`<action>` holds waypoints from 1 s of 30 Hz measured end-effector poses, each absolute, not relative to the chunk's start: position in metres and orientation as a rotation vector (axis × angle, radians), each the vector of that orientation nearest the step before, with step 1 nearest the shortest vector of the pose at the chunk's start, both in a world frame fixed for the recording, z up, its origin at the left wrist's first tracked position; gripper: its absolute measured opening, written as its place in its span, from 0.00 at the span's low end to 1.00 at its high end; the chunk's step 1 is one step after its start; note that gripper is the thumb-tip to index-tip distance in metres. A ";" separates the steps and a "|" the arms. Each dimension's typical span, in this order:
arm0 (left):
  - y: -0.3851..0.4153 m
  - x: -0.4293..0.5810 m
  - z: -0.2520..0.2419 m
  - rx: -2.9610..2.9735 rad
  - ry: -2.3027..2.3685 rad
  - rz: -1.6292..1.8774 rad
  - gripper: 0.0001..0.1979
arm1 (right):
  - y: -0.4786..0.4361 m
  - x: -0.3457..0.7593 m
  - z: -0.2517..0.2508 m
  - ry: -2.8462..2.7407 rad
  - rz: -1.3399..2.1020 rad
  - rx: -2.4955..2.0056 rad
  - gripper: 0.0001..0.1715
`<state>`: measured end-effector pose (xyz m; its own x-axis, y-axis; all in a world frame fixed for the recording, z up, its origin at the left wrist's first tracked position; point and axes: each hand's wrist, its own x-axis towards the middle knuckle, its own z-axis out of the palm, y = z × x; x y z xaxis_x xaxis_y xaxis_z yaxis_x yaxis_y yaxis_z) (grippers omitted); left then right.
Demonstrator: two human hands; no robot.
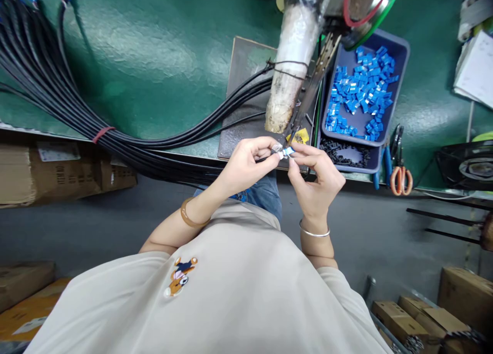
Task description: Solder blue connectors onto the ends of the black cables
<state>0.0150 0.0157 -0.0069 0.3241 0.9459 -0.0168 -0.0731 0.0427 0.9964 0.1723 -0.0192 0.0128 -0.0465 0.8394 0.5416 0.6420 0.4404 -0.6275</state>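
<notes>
At the bench's front edge my left hand (252,161) is closed, thumb and fingers pinching the stripped, whitish end of a black cable (263,160). My right hand (318,177) pinches a small blue connector piece (289,151) against that end, fingertips almost meeting the left ones. How the two parts join is too small to make out. Just behind the fingers are a yellow label (298,137) and the tip of a plastic-wrapped tube (283,102). The bundle of black cables (154,148) runs off to the left, tied with a reddish band (103,133).
A grey bin of blue connector pieces (398,69) stands right of the tube, above a bin of small black parts (372,164). Orange-handled scissors (401,182) and blue-handled pliers (387,161) hang over the edge. Cardboard boxes (88,177) sit below left. A black fan (468,166) is far right.
</notes>
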 end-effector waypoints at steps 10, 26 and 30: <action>0.017 0.017 -0.007 1.366 0.987 1.054 0.03 | -0.017 0.174 0.013 -1.789 0.235 -1.283 0.06; 0.021 0.016 -0.006 1.301 0.966 1.045 0.03 | -0.014 0.173 0.013 -1.781 0.178 -1.303 0.05; 0.022 0.016 -0.003 1.250 0.947 1.027 0.03 | -0.015 0.173 0.013 -1.771 0.195 -1.312 0.05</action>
<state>0.0164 0.0215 -0.0028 0.2786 0.9604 -0.0073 -0.0848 0.0322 0.9959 0.1727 -0.0153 0.0133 -0.0366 0.8292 0.5578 0.6880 0.4257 -0.5877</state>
